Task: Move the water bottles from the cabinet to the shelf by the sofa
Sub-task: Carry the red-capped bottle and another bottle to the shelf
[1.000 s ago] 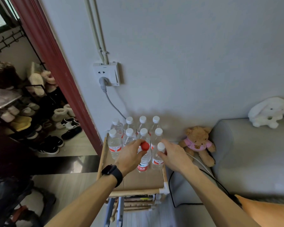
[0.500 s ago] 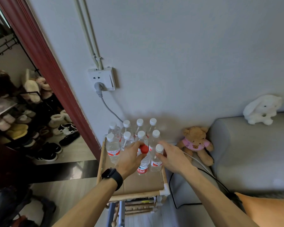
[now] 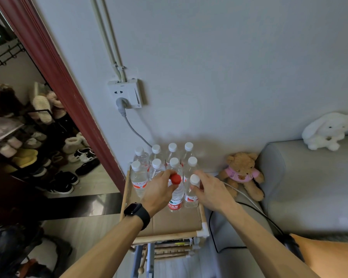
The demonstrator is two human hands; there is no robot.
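**Pale wall (image 3: pixel 209 77), two bottles in hand**

On the wooden shelf (image 3: pixel 169 236) beside the grey sofa (image 3: pixel 309 187), the left hand (image 3: pixel 159 189) curls round the red-capped bottle (image 3: pixel 177 194) at its neck; the right hand (image 3: pixel 211 191) grips the white-capped bottle (image 3: pixel 190 197) just beside it. Both stand upright before eight more bottles (image 3: pixel 174 161).

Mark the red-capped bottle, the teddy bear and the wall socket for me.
red-capped bottle (image 3: pixel 175 179): head view, on its red cap.
teddy bear (image 3: pixel 241 174): head view, on its pink shirt.
wall socket (image 3: pixel 129 90): head view, on its white faceplate.
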